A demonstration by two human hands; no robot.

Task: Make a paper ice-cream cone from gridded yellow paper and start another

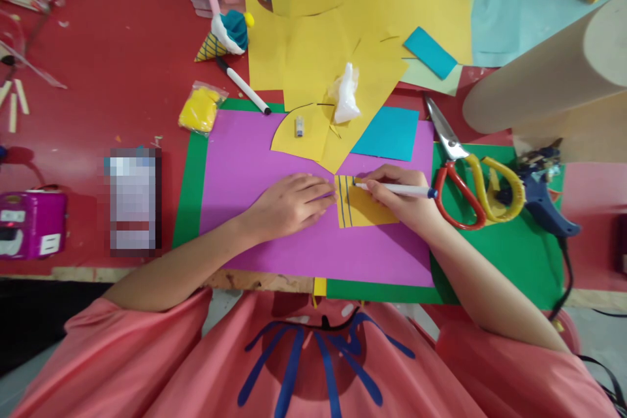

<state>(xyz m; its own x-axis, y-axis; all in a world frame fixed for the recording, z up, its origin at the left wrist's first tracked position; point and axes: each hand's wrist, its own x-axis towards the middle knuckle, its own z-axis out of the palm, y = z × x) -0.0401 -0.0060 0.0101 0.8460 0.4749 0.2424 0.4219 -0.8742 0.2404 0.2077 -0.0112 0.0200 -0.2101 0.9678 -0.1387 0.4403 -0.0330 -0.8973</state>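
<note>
My right hand (404,196) grips a white marker (409,190) with a blue end, its tip on a small yellow paper piece (369,209). Several dark blue lines run down the left part of that piece. My left hand (294,206) lies flat on the purple sheet (264,255), fingers stretched out and fingertips at the piece's left edge. Above the hands is a yellow fan-shaped paper (306,144) with a small marker cap (300,126) on it. Beside it, a white clay lump (347,98) in clear wrap rests on yellow paper.
Large scissors (455,150) and a blue glue gun (546,202) lie at right, near a big paper roll (548,72). Left of the sheet are a bag of yellow clay (200,109) and a blurred rectangular item (132,202). An ice-cream-cone craft (225,36) and a black-capped marker (245,87) lie further back.
</note>
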